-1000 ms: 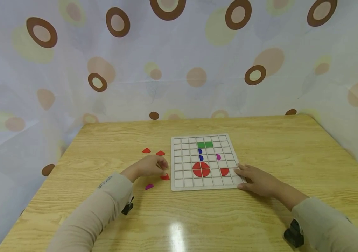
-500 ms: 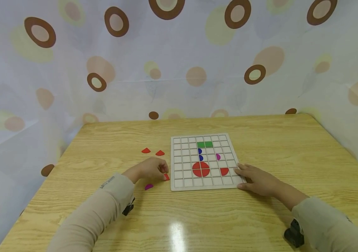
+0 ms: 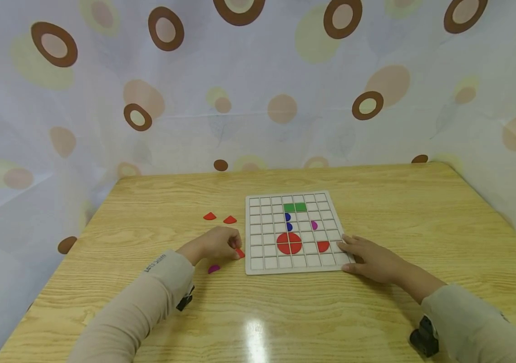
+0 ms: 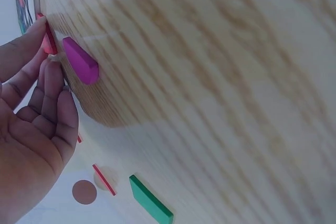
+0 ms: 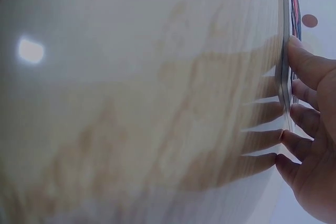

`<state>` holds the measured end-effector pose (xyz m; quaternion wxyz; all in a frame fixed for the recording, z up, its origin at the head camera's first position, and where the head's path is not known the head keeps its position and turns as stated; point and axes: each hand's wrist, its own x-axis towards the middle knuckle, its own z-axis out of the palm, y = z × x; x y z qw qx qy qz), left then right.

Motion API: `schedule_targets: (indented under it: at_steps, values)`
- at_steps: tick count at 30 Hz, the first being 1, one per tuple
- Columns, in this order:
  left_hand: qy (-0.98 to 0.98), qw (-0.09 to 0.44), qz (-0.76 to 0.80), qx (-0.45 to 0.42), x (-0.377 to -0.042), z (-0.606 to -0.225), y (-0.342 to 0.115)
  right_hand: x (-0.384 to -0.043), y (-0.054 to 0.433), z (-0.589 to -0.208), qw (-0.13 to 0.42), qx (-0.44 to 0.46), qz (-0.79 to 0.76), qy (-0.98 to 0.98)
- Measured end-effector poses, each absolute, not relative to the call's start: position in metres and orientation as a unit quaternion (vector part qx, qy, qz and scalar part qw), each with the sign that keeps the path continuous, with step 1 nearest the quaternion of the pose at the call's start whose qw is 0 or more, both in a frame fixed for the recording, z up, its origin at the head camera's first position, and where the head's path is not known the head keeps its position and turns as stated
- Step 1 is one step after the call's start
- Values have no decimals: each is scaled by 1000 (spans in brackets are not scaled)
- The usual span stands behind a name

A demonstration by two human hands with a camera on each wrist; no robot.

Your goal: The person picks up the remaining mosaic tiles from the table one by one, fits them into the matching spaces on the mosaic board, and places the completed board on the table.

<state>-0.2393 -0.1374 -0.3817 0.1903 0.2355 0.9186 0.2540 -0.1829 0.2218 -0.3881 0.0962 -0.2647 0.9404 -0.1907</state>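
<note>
My left hand (image 3: 217,243) pinches a red quarter-circle tile (image 4: 50,41) between thumb and fingertips, low over the table just left of the white grid board (image 3: 258,228). A purple half-circle tile (image 3: 214,269) lies in front of that hand. On the board's right edge rests my right hand (image 3: 373,260), fingers spread and holding no tile. The board bears a red circle of quarter tiles (image 3: 289,243), a separate red quarter tile (image 3: 323,246), two green squares (image 3: 294,207), two blue half-circles (image 3: 289,227) and a purple one (image 3: 314,225).
Two more red quarter tiles (image 3: 230,220) lie on the wooden table (image 3: 312,312), left of the board. A green tile (image 4: 150,199) shows in the left wrist view, hidden from the head view. Behind the table hangs a patterned cloth (image 3: 239,141).
My left fingers have come down and closed on the red quarter tile by the board's left edge, now partly covering it. The right hand has stayed put on the board.
</note>
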Motion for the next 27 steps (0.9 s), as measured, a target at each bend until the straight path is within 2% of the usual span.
schedule_targets:
  at_steps: [19,27]
  values:
    - [912,181,270,252,-238,-380,-139,-184,222,-388,100,-264,-190,940]
    - [897,195,301,259,-241,-383,-142,-183,222,-388,100,-262,-189,941]
